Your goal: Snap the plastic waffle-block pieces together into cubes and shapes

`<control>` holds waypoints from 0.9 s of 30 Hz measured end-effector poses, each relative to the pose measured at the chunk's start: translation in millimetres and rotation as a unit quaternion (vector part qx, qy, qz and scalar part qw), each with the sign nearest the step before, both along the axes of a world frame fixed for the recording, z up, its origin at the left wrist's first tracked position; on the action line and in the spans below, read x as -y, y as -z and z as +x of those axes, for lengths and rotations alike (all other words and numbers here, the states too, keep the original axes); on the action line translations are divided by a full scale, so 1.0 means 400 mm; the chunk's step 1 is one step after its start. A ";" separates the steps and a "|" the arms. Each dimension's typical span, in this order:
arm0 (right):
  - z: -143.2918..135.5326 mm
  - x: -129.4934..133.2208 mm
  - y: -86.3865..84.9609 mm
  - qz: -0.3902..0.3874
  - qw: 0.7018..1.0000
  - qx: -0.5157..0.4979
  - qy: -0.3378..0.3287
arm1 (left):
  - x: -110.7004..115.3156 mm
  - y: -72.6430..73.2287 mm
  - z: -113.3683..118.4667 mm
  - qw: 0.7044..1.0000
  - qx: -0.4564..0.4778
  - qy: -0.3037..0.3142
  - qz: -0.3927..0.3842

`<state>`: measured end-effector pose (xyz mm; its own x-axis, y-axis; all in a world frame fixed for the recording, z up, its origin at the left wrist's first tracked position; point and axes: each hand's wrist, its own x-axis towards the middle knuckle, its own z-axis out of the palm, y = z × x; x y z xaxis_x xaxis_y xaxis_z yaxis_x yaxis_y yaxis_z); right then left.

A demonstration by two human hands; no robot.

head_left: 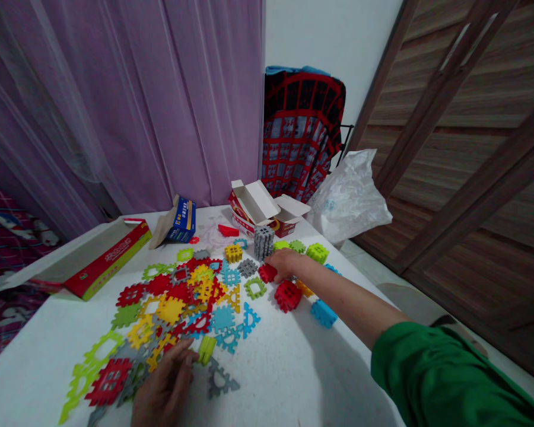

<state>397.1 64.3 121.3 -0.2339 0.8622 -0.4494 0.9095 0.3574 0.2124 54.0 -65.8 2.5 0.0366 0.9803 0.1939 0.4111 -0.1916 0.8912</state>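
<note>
My left hand (165, 382) is low at the front, fingers curled together, with their tips against a small pair of lime-green toothed building pieces (207, 350). A grey triangular piece (221, 379) lies just beyond it. Reaching across the table, my right hand (283, 263) has its fingers closed down on red toothed pieces (267, 273); its grip is partly hidden. Right behind those fingers stands a tall grey stack (264, 242). Closer to me sits a red block of pieces (287, 296), with a blue stack (323, 313) to its right.
Loose flat pieces (169, 308) in several colours spread over the table's left and middle. A yellow stack (233, 254) and a green stack (317, 253) stand farther back. Opened boxes (111, 255), a blue box (184, 219) and a plastic bag (345, 198) line the edges.
</note>
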 end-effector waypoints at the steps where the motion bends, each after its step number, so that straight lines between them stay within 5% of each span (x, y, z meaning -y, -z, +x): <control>1: -0.001 0.000 0.000 0.000 1.000 0.000 -0.001 | -0.001 0.001 -0.001 1.000 0.002 -0.001 -0.005; 8: 0.013 0.008 -0.022 0.009 1.000 -0.013 0.011 | -0.002 0.004 -0.005 1.000 -0.007 0.005 -0.012; 16: 0.139 0.065 -0.107 0.084 0.995 -0.034 0.035 | -0.003 -0.011 0.003 1.000 -0.003 -0.010 -0.009; 27: 0.131 0.096 -0.040 0.066 0.995 -0.061 0.045 | -0.013 0.002 -0.005 1.000 0.006 0.002 -0.006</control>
